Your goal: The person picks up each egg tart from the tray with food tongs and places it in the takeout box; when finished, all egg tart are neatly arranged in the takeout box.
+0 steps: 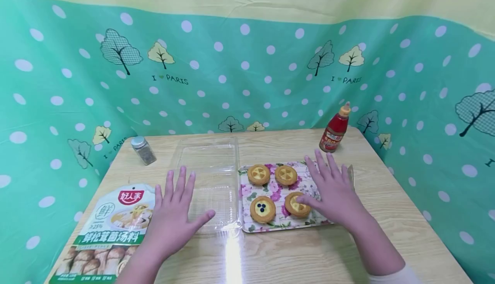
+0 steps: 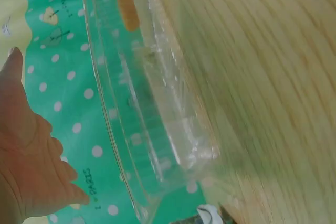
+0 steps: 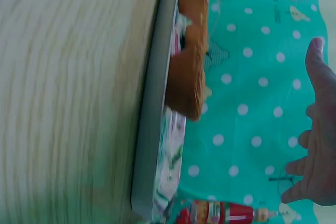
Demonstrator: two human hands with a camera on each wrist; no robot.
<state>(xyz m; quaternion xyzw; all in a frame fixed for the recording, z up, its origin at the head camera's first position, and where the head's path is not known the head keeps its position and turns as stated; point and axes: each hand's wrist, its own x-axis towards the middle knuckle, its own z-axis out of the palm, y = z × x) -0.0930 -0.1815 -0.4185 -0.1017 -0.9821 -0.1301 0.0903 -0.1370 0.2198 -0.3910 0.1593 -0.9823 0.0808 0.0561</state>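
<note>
Left hand [image 1: 174,217] and right hand [image 1: 335,196] are held spread-fingered above the table [image 1: 390,236], nothing gripped. Tray [image 1: 276,193] with four tarts [image 1: 263,209] is set just right of the clear plastic box [image 1: 210,202]; bare wood is seen between tray and table's right edge, also in front. Tray's long axis is laid left-to-right; opened box's, front-to-back.

A wooden table [image 1: 294,254] carries tray [image 1: 276,193], clear box [image 1: 212,193], pouch [image 1: 106,234], jar [image 1: 144,151], bottle [image 1: 334,130].

Tray [image 1: 276,189]: white w/ pink flwrs; tarts [image 1: 263,215]: golden-brn; curtain [image 1: 232,75]: grn w/ pale dots; btl [image 1: 336,127]: red.
</note>
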